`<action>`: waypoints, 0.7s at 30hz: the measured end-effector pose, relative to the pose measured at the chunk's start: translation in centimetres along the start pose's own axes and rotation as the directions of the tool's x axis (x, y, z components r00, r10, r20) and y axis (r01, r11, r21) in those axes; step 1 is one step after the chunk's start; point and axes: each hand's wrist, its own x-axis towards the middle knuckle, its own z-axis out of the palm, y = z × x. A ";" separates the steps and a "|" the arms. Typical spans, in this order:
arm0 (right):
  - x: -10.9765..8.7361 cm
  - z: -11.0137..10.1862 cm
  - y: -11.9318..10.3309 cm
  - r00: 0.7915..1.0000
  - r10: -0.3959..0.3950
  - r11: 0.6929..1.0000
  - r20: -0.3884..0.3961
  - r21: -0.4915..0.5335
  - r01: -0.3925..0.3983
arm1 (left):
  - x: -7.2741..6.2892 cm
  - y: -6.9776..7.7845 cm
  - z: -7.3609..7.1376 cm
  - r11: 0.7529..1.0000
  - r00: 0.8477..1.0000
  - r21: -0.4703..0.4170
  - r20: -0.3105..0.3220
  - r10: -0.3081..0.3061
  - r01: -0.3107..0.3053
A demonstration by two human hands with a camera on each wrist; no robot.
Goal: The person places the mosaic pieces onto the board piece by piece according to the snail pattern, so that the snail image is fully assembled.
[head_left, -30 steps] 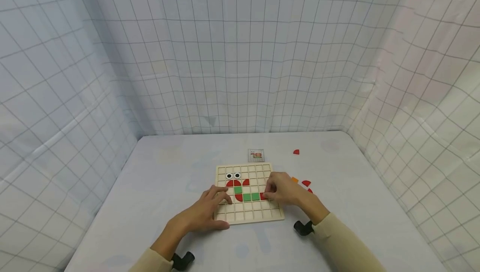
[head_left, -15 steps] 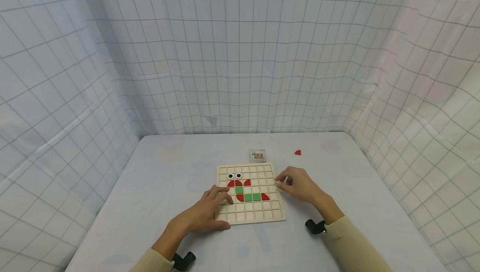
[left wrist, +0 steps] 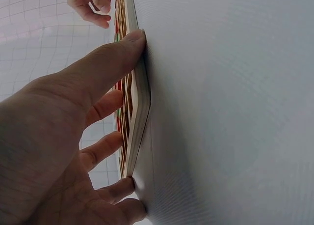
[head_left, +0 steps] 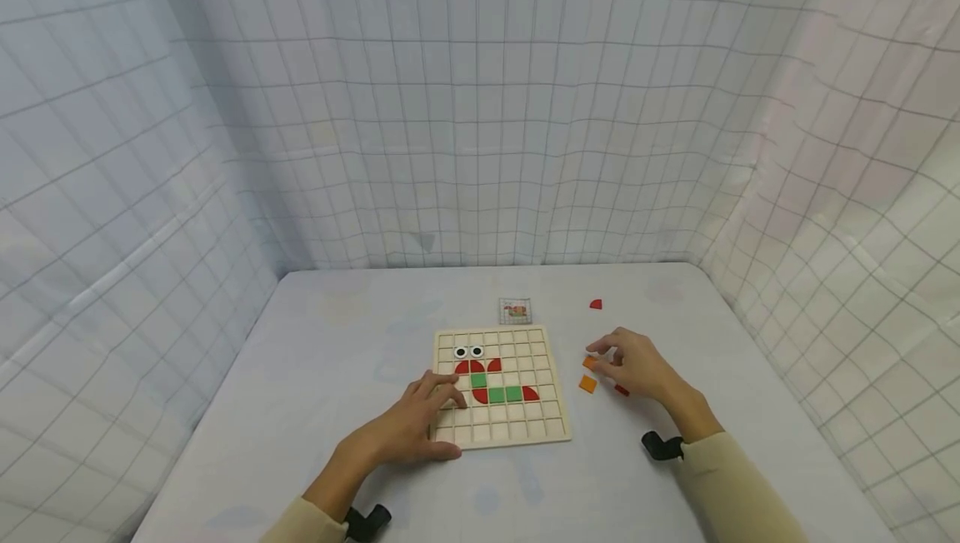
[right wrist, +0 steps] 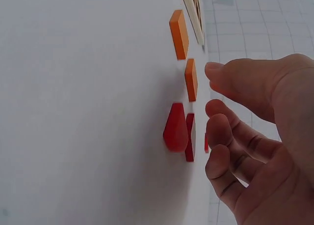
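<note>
Monitoring from the remote station, I am seeing the left hand (head_left: 411,422) resting at the near left corner of a wooden grid board (head_left: 517,429), which is lying flat on the table (head_left: 337,343). Its fingers are spreading loosely, two reaching over the cells; in the left wrist view the thumb is lying against the near edge. I am not seeing it clasp anything.

The right hand (head_left: 632,362) is hovering to the right of the board, with thumb and fingers parted and nothing between them. Below it I am noting two orange squares (head_left: 588,384); the thumb is hanging near the farther one, a gap showing in the right wrist view. Two loose red pieces (right wrist: 175,129) are lying under the fingers; I am not able to tell whether they are touching.

On the board, two eye tiles (head_left: 477,351) are sitting above a figure that five red quarter-rounds (head_left: 530,393) and three green squares (head_left: 497,394) are forming.

Beyond the far edge a small picture card (head_left: 515,311) is lying, and well to its right a single red quarter-round (head_left: 596,304) is resting alone.
</note>
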 end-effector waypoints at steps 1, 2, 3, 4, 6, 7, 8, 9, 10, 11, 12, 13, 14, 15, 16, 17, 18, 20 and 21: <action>-0.2 -0.2 0.3 1.000 0.015 1.000 0.006 0.000 -0.015 | 0.0 -0.1 0.1 1.000 1.000 0.011 -0.002 0.009 -0.009; -0.3 -0.3 0.6 1.000 0.029 1.000 0.011 -0.003 -0.029 | 0.0 -0.1 0.1 1.000 1.000 0.008 -0.003 0.011 -0.011; -0.5 -0.5 0.9 0.999 0.042 0.999 0.012 -0.004 -0.042 | -0.1 -0.1 0.1 1.000 1.000 0.006 -0.004 0.014 -0.014; -0.7 -0.7 1.2 0.998 0.056 0.998 0.012 -0.003 -0.056 | -0.1 -0.2 0.1 1.000 1.000 0.006 -0.005 0.014 -0.014; -1.1 -1.0 1.7 0.997 0.072 0.997 0.015 -0.003 -0.072 | 0.0 -0.2 0.1 1.000 1.000 0.006 -0.001 0.012 -0.012; -1.2 -1.1 2.0 0.997 0.069 0.998 0.018 -0.003 -0.069 | -0.1 -0.2 0.1 1.000 1.000 0.008 0.001 0.008 -0.008; -1.4 -1.2 2.2 0.997 0.075 0.997 0.022 0.001 -0.075 | -0.1 -0.1 0.0 1.000 1.000 -0.004 0.004 -0.002 0.002; -1.5 -1.2 2.4 0.996 0.080 0.997 0.029 0.005 -0.080 | -0.1 -0.1 0.0 1.000 1.000 -0.001 0.005 -0.005 0.005; -1.6 -1.3 2.6 0.996 0.084 0.996 0.036 0.010 -0.084 | -0.1 0.0 0.0 1.000 1.000 0.002 0.007 -0.009 0.009; -1.6 -1.3 2.7 0.995 0.086 0.996 0.044 0.013 -0.087 | -0.1 0.0 0.0 1.000 1.000 0.005 0.008 -0.010 0.010; -1.6 -1.3 2.8 0.994 0.093 0.995 0.050 0.018 -0.094 | -0.1 0.1 0.0 1.000 1.000 0.007 0.009 -0.012 0.012; -1.6 -1.4 2.9 0.993 0.101 0.995 0.054 0.023 -0.102 | -0.1 0.1 0.0 1.000 1.000 0.009 0.008 -0.012 0.012; -1.6 -1.4 2.9 0.992 0.112 0.993 0.056 0.025 -0.114 | -0.1 0.2 0.0 1.000 1.000 0.010 0.008 -0.012 0.012; -1.5 -1.4 2.9 0.991 0.117 0.993 0.057 0.025 -0.118 | -0.1 0.2 0.0 1.000 1.000 0.010 0.007 -0.013 0.013; -1.5 -1.4 2.8 0.991 0.123 0.992 0.057 0.026 -0.124 | -0.2 0.2 -0.1 1.000 1.000 0.008 0.008 -0.014 0.014; -1.4 -1.5 2.8 0.991 0.120 0.992 0.058 0.025 -0.122 | -0.2 0.3 -0.1 1.000 1.000 0.006 0.009 -0.015 0.015; -1.3 -1.5 2.7 0.990 0.126 0.991 0.058 0.027 -0.128 | -0.2 0.4 -0.1 1.000 1.000 0.003 0.010 -0.016 0.016; -1.2 -1.5 2.6 0.990 0.130 0.991 0.058 0.029 -0.131 | -0.2 0.4 -0.1 1.000 1.000 0.000 0.013 -0.019 0.019; -1.2 -1.5 2.5 0.989 0.134 0.990 0.059 0.031 -0.136 | -0.2 0.4 -0.1 1.000 1.000 -0.001 0.015 -0.020 0.020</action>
